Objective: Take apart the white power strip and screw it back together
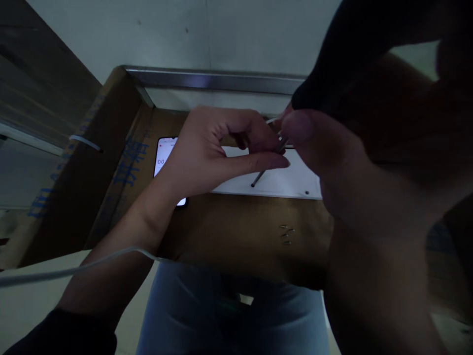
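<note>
My left hand (221, 148) hovers over a cardboard box (236, 236), fingers curled into a pinch around the upper end of a thin metal rod (260, 176). The rod slants down toward a white sheet (295, 180) lying on the box. My right hand (332, 162) is very close to the camera, large and dark, its fingertips pressed together at the same end of the rod. What else either hand holds there is hidden by the fingers.
A phone (162, 158) with a lit screen lies on the box, left of the sheet. A few small metal pins (286, 234) rest on the cardboard. A white cable (74, 268) crosses my left forearm. A metal frame (214, 79) runs along the back.
</note>
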`<state>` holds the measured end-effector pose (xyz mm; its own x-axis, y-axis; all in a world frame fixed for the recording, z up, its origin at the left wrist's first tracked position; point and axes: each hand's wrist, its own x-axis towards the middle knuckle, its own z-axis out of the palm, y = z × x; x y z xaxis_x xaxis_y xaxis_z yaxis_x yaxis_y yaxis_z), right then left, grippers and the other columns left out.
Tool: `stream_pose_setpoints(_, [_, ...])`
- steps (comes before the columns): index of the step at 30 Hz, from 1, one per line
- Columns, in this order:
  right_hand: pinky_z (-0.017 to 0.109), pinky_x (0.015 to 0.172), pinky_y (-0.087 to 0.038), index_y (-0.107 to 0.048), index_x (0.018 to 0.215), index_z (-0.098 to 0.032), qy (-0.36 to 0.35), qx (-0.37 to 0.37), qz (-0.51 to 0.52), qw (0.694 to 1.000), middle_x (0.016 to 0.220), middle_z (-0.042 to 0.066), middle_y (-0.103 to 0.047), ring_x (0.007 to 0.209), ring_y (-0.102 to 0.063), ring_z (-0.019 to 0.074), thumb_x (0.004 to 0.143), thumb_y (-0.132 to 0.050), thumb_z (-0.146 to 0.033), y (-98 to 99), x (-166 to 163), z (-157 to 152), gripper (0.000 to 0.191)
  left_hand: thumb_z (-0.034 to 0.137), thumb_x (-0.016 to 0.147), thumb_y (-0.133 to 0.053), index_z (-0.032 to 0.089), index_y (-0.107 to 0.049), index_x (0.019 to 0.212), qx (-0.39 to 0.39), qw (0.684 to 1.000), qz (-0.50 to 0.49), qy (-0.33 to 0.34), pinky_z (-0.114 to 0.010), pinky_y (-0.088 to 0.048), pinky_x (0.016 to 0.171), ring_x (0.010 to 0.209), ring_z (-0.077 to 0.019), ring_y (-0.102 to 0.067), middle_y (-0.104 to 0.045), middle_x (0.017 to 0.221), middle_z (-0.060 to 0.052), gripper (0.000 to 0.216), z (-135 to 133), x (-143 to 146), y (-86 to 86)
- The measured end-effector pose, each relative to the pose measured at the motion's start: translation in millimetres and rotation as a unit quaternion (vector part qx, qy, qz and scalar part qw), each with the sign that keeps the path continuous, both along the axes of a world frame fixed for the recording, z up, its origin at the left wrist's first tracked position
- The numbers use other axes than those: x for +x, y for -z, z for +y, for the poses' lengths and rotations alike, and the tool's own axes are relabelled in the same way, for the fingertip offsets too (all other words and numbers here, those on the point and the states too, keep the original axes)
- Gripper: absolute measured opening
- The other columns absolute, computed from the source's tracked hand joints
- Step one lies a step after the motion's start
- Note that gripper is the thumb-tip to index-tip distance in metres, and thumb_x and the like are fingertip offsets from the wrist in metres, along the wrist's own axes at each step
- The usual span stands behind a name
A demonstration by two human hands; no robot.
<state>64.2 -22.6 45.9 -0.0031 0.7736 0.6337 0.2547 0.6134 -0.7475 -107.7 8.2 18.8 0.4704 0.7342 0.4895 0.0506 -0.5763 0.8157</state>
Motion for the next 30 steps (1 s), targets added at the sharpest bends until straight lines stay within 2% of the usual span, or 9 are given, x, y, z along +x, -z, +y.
stream_pose_setpoints(3, [0.017, 0.081, -0.058, -0.047, 0.101, -0.018, -0.012, 0.033, -0.013, 0.999, 0.103, -0.006, -0.056, 0.087, -0.064, -0.0032, 0.087, -0.066, -0.029, 2.3, 0.4, 2.7, 0.027, 0.031, 0.084, -0.082, 0.016, -0.072, 0.078, 0.008, 1.0, -0.001, -0.011, -0.028, -0.054, 0.075, 0.076, -0.0122, -0.065, -0.07, 0.077, 0.002, 0.019, -0.1, 0.5, -0.5])
stream_pose_setpoints(6, [0.018, 0.083, -0.059, -0.053, 0.1, -0.017, 0.001, 0.047, -0.019, 0.999, 0.099, -0.005, -0.056, 0.088, -0.064, -0.0019, 0.088, -0.067, -0.035, 5.8, 1.5, 4.4, 0.026, 0.031, 0.083, -0.084, 0.014, -0.071, 0.077, 0.018, 1.0, 0.005, -0.016, -0.025, -0.052, 0.072, 0.074, -0.0103, -0.063, -0.069, 0.074, 0.002, 0.023, 0.2, 1.1, -1.1])
stream_pose_setpoints(10, [0.025, 0.087, -0.061, -0.057, 0.103, -0.022, 0.048, 0.011, 0.003, 0.999, 0.103, -0.003, -0.061, 0.095, -0.065, 0.0037, 0.087, -0.069, -0.041, 7.8, -0.7, 1.5, 0.028, 0.025, 0.084, -0.083, 0.013, -0.071, 0.079, 0.039, 0.999, -0.01, -0.009, -0.021, -0.049, 0.066, 0.069, -0.0077, -0.061, -0.069, 0.073, 0.003, 0.018, 1.2, 2.0, 0.3])
stream_pose_setpoints(15, [0.023, 0.086, -0.059, -0.053, 0.089, -0.02, -0.008, 0.049, -0.015, 0.999, 0.087, -0.003, -0.058, 0.096, -0.065, 0.0038, 0.087, -0.071, -0.031, 4.3, -2.9, 3.2, 0.021, 0.027, 0.084, -0.084, 0.016, -0.068, 0.079, 0.031, 0.999, -0.017, -0.003, -0.023, -0.051, 0.068, 0.072, -0.0091, -0.064, -0.069, 0.078, 0.003, 0.02, 0.3, 2.6, 5.6])
stream_pose_setpoints(19, [0.019, 0.09, -0.058, -0.051, 0.088, -0.017, -0.017, 0.048, -0.01, 0.999, 0.081, -0.004, -0.055, 0.099, -0.066, 0.0018, 0.087, -0.07, -0.028, 3.7, -3.4, 5.8, 0.021, 0.036, 0.087, -0.081, 0.018, -0.067, 0.079, 0.011, 1.0, -0.017, -0.018, -0.026, -0.051, 0.07, 0.074, -0.0102, -0.063, -0.068, 0.077, 0.003, 0.024, -1.8, 2.6, 7.0])
stream_pose_setpoints(22, [0.021, 0.095, -0.06, -0.054, 0.096, -0.021, -0.011, 0.044, 0.01, 0.999, 0.09, -0.005, -0.059, 0.102, -0.066, 0.0029, 0.083, -0.074, -0.028, 4.8, -3.2, 6.7, 0.025, 0.042, 0.085, -0.082, 0.018, -0.067, 0.08, 0.013, 1.0, -0.014, -0.019, -0.026, -0.05, 0.069, 0.073, -0.0105, -0.063, -0.067, 0.076, 0.003, 0.029, -0.5, 2.5, 7.3])
stream_pose_setpoints(24, [0.023, 0.096, -0.062, -0.055, 0.099, -0.023, 0.002, 0.048, 0.022, 0.999, 0.097, -0.006, -0.061, 0.103, -0.066, 0.0032, 0.08, -0.078, -0.029, 5.5, -2.6, 7.1, 0.03, 0.039, 0.082, -0.085, 0.018, -0.068, 0.081, 0.03, 0.999, -0.016, -0.012, -0.025, -0.05, 0.068, 0.071, -0.0101, -0.062, -0.067, 0.075, 0.003, 0.028, 1.0, 2.4, 7.9])
stream_pose_setpoints(27, [0.014, 0.095, -0.06, -0.057, 0.098, -0.021, 0.018, 0.039, 0.005, 0.999, 0.098, -0.008, -0.06, 0.099, -0.065, -0.0025, 0.081, -0.075, -0.03, 5.3, -2.2, 5.9, 0.027, 0.036, 0.081, -0.086, 0.017, -0.068, 0.082, 0.043, 0.999, -0.017, -0.008, -0.024, -0.051, 0.07, 0.072, -0.0094, -0.062, -0.068, 0.076, 0.003, 0.026, 1.7, 2.4, 8.6])
stream_pose_setpoints(30, [0.01, 0.093, -0.058, -0.058, 0.098, -0.019, 0.032, 0.02, 0.012, 0.999, 0.098, -0.008, -0.06, 0.097, -0.064, -0.0053, 0.082, -0.072, -0.029, 3.4, -4.4, 2.4, 0.024, 0.047, 0.083, -0.082, 0.017, -0.069, 0.083, 0.021, 0.999, -0.005, -0.024, -0.026, -0.055, 0.075, 0.078, -0.0111, -0.066, -0.067, 0.078, 0.003, 0.033, 0.0, 2.2, 7.9])
